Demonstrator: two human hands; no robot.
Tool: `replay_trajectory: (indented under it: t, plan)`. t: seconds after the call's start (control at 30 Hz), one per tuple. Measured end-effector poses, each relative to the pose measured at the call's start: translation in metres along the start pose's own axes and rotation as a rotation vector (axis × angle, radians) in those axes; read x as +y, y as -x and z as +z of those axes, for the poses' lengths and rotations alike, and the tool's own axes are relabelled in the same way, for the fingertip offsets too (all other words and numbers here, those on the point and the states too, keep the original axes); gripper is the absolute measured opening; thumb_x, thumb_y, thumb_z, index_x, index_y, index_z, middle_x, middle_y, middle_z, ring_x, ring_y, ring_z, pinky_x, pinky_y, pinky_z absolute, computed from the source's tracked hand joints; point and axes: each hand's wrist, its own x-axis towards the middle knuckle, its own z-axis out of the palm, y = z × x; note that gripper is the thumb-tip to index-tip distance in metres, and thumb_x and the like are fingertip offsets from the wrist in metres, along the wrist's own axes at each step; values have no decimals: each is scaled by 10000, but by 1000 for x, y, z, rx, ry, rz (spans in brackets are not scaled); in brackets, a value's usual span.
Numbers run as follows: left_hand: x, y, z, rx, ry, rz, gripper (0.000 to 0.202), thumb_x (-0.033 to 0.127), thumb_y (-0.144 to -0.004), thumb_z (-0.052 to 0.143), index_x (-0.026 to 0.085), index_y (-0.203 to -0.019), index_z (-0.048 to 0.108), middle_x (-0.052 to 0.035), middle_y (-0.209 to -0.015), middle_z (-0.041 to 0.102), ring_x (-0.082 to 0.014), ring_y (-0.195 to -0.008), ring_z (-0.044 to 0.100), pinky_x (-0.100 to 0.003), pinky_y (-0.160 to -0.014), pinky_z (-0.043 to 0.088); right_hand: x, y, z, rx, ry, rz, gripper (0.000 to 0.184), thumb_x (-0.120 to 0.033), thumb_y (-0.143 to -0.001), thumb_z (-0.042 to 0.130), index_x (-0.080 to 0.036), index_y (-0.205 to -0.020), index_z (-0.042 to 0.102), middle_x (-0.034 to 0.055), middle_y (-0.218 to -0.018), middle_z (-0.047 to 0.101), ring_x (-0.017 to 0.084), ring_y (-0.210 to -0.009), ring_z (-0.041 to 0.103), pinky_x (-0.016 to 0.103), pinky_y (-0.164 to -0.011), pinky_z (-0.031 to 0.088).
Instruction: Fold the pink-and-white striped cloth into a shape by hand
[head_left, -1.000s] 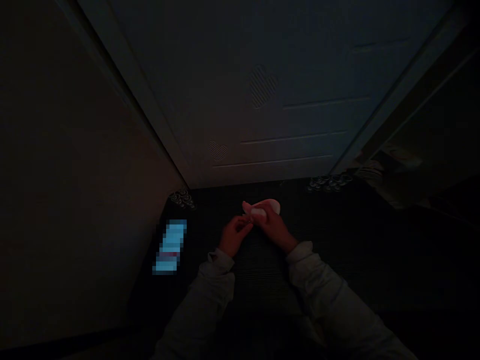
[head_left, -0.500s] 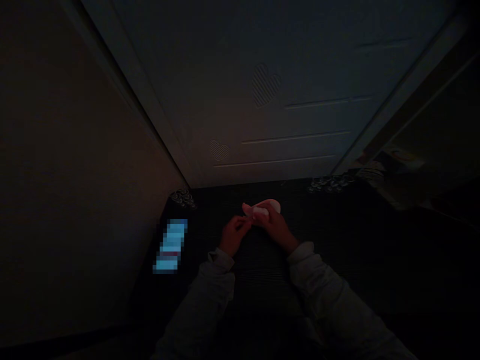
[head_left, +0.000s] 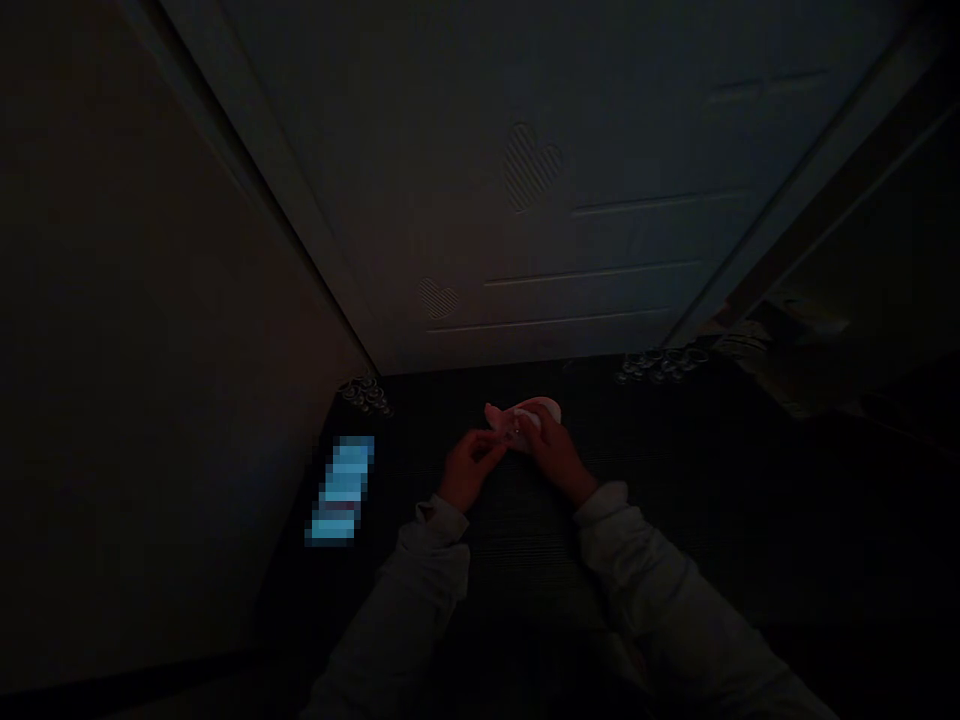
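Observation:
The scene is very dark. My right hand (head_left: 551,455) is closed round a small pale pink rounded object (head_left: 534,414) held just above a dark ribbed mat (head_left: 675,480). My left hand (head_left: 466,470) sits close beside it on the left, fingers curled toward the object in a pinch; what they hold, if anything, is too small to make out. Both arms wear light long sleeves.
A lit phone screen (head_left: 341,490) lies on the mat to the left of my hands. Small clusters of shiny round things sit at the mat's far left corner (head_left: 365,395) and far right (head_left: 660,365). A white door (head_left: 540,200) with heart marks stands behind; a wall is on the left.
My right-hand fingers have shifted slightly over the pink object, covering more of it. Both hands stay in the same place.

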Motion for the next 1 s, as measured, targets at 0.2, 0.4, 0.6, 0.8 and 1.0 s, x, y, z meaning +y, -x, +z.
replay_trajectory:
  t: [0.2,0.4,0.6,0.8,1.0]
  plan:
    - [-5,0,-3,-60,51,38,398,225,-580,701,177,-920,498,-12,-828,575,-107,-700,547,-269,-697,440,-1,0,0,-4,10,12,264,-359,-839,357,-186,-987,490,72,-965,555,186,-890,529,333,-784,412]
    - [-7,-1,-2,-22,33,24,287,240,-609,676,171,-848,533,-10,-802,590,-123,-734,557,-289,-726,441,-1,-1,1,-31,11,-17,262,-357,-789,452,-186,-984,487,61,-986,532,184,-907,514,334,-789,414]
    - [-4,-1,0,-10,32,-8,289,235,-595,686,172,-835,540,-15,-801,614,-130,-739,568,-289,-724,443,-2,-1,1,-52,12,-38,305,-364,-735,531,-186,-980,494,61,-978,528,190,-897,516,331,-772,421]
    - [-2,0,-1,-18,47,-3,288,227,-610,673,166,-856,536,-14,-795,607,-126,-745,568,-287,-731,435,-5,-1,0,-23,16,26,247,-349,-827,370,-185,-954,504,64,-919,567,184,-843,537,323,-749,417]
    - [0,0,-1,-30,40,-17,271,268,-631,658,168,-851,536,-18,-802,619,-134,-761,571,-280,-724,428,-4,-1,-1,-33,15,47,254,-357,-830,369,-187,-967,498,64,-947,562,183,-855,537,320,-747,414]
